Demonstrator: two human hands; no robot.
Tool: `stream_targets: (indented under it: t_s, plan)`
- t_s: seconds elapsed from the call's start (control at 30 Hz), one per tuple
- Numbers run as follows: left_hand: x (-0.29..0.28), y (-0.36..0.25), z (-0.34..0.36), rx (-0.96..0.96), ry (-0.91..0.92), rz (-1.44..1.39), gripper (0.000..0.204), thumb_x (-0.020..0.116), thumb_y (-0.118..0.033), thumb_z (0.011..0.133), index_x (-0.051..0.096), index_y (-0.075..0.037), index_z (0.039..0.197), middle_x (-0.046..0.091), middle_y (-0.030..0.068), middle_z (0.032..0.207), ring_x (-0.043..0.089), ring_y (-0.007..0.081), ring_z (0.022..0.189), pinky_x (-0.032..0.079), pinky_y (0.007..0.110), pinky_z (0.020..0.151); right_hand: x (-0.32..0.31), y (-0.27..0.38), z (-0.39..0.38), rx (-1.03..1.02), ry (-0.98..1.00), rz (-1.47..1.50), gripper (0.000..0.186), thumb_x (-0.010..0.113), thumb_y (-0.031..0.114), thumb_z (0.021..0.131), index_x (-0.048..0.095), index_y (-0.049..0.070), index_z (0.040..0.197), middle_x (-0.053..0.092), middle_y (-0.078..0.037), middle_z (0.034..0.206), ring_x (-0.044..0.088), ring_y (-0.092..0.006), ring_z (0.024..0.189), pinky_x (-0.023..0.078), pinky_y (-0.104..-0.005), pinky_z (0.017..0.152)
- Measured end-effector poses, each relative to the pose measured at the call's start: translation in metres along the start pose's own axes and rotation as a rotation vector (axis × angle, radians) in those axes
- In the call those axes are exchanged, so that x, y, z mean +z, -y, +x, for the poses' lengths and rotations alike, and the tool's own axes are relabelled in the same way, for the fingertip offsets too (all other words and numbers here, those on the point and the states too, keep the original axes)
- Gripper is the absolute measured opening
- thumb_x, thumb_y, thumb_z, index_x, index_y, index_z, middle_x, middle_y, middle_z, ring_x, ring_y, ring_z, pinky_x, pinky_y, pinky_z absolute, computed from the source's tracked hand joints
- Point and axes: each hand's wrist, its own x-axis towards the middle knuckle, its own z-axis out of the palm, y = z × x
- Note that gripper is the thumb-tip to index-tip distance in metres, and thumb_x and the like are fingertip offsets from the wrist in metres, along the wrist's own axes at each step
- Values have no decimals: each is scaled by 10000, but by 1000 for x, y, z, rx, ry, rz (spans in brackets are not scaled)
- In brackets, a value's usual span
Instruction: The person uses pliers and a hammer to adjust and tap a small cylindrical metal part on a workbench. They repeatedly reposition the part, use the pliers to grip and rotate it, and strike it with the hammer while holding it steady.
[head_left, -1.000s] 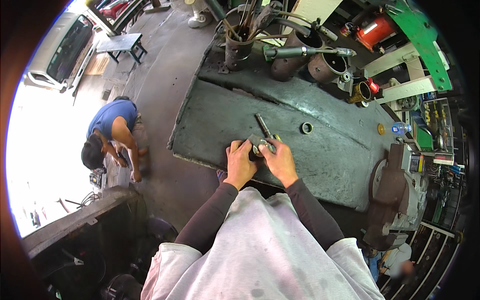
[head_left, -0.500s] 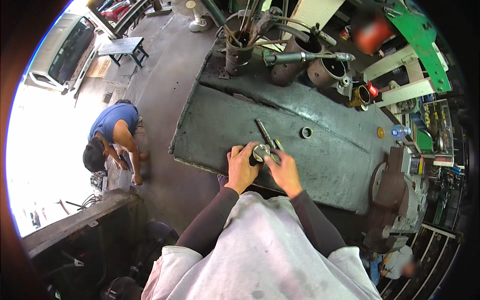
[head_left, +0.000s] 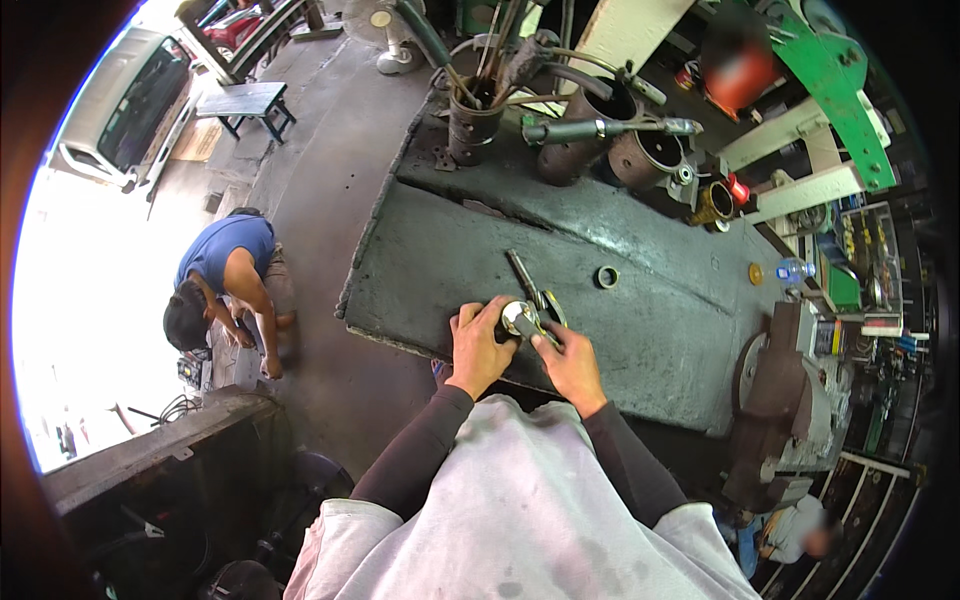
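Nearest, lower centre of frame: pale grey shirt of the wearer, dark sleeves reaching up to the work. Left hand closed round the side of a round, shiny metal part, fingers curled. Right hand pinches a small grey piece against that part's face; exact kind of piece cannot be told. Both sit at frame centre, over the near edge of a dark, worn tabletop.

Just beyond the hands: a metal rod lying slantwise, a yellowish item beside it, partly hidden. Right of these, well apart from the rod, a small metal ring.

Right side of frame: a heavy brown vise. Farther up the tabletop, upper centre: a rusty can crammed with rods and tools; to its right a green-handled tool lies across wide rusty cylinders.

Left of frame: a co-worker in blue, bent low. Beyond, upper left, a low bench and a pale vehicle.
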Motion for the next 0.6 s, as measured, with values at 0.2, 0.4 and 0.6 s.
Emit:
stream_targets:
  t_s: [0.2,0.4,0.6]
  plan:
    - [2,3,1,-35,18,39,645,847,-112,741,670,-129,1361,753,34,1305,609,303,1199,421,471,1051,2,-1,1,-369,-96,-19,461,732,319,1008,736,-25,1314,771,-300,1127,754,-461,1062,586,-476,901]
    - [2,1,0,-52,16,10,661,854,-119,750,676,-151,1385,759,37,1291,606,316,1196,424,468,1043,4,-3,3,-398,-128,-2,450,746,311,1002,744,-58,1259,790,-281,1044,777,-433,992,594,-451,877]
    - [2,1,0,-37,-4,6,657,864,-127,737,680,-149,1368,758,58,1252,603,317,1202,425,466,1037,0,3,-4,10,-1,-2,464,717,329,1017,738,-42,1294,778,-301,1070,763,-454,1013,589,-471,891]
